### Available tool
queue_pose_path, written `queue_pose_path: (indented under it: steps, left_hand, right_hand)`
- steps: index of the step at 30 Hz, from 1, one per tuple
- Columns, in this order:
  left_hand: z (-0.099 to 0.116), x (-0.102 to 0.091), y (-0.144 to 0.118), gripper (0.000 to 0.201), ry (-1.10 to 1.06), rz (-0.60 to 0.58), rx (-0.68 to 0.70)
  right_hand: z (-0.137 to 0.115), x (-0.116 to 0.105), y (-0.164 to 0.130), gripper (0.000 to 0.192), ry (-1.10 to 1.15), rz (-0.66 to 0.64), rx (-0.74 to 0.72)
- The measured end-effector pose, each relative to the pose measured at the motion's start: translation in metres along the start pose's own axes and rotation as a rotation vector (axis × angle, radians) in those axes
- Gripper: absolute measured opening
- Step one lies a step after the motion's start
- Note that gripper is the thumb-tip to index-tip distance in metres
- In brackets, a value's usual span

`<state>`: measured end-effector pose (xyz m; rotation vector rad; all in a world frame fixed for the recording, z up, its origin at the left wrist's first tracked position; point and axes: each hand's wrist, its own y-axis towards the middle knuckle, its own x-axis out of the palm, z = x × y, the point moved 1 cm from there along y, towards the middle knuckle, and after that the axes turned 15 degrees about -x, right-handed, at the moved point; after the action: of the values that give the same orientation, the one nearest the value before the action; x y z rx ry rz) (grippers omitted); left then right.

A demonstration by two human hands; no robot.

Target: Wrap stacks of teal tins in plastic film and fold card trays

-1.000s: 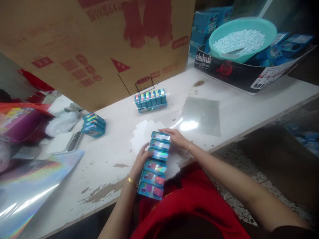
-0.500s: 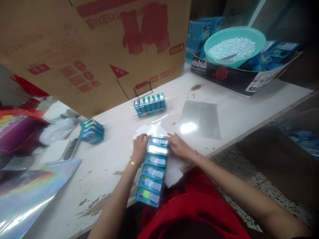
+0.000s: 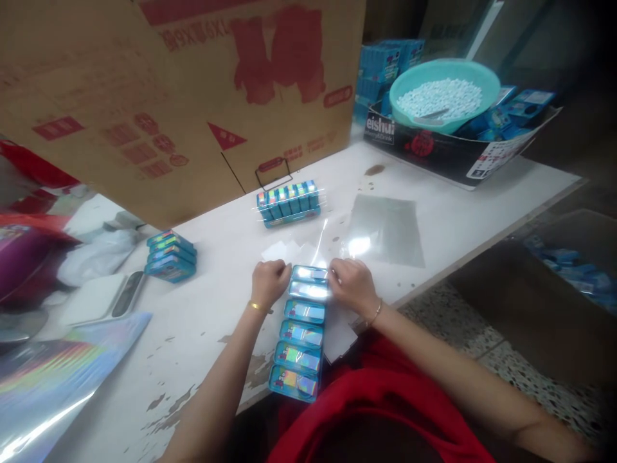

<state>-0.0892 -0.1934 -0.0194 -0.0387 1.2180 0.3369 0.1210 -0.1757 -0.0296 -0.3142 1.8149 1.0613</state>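
A row of several small blue tins with shiny rainbow lids lies in a line from the table's near edge toward the middle. My left hand is closed at the left of the far end of the row. My right hand is closed at its right side. Both pinch a clear plastic film that rises behind the farthest tin. White paper sheets lie under the row.
A wrapped pack of blue tins stands farther back, and a small stack of tins lies to the left. A big cardboard box fills the back. A teal basin of white pellets sits in a black carton. Holographic sheet lies left.
Both hands moved up from the sides of the row to its far end and closed on the clear film, which now lifts up behind the farthest tin.
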Motion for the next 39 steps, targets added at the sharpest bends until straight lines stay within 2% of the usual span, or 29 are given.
queue_pose_path:
  steps: [4,9,13,16,19,23,27,33,36,39]
  left_hand:
    - [-0.003,-0.008,-0.002,0.043,-0.002,-0.057,0.096]
    - [-0.014,-0.010,-0.022,0.037,0.159,0.015,0.259]
    - [-0.022,0.003,-0.037,0.031,0.191,0.050,0.207]
    - [-0.023,0.017,-0.038,0.025,0.195,-0.020,0.108]
    - [-0.022,0.025,-0.035,0.028,0.204,-0.119,0.025]
    - [-0.025,0.020,-0.045,0.023,0.197,-0.179,0.081]
    - [-0.040,0.003,-0.077,0.020,0.177,-0.232,0.154]
    - [-0.054,-0.020,-0.151,0.025,0.105,-0.295,0.123]
    - [-0.054,-0.019,-0.193,0.022,-0.007,-0.283,0.110]
    - [-0.059,-0.006,-0.233,0.023,-0.135,-0.261,0.247]
  right_hand:
    - [-0.006,-0.006,-0.005,0.023,0.036,0.027,-0.028]
    - [-0.015,-0.004,-0.021,0.025,0.028,0.010,-0.071]
    - [-0.016,0.008,-0.032,0.017,-0.031,-0.047,0.078]
    - [-0.014,0.018,-0.037,0.021,-0.104,-0.149,0.163]
    - [-0.015,0.025,-0.039,0.020,-0.105,-0.272,0.143]
    - [-0.022,0.029,-0.042,0.020,-0.032,-0.364,0.091]
    - [-0.040,0.025,-0.055,0.025,0.079,-0.418,-0.053]
    - [-0.062,0.008,-0.078,0.020,0.294,-0.541,-0.350]
    - [-0.061,0.001,-0.086,0.014,0.430,-0.615,-0.428]
    - [-0.059,-0.002,-0.095,0.016,0.552,-0.665,-0.491]
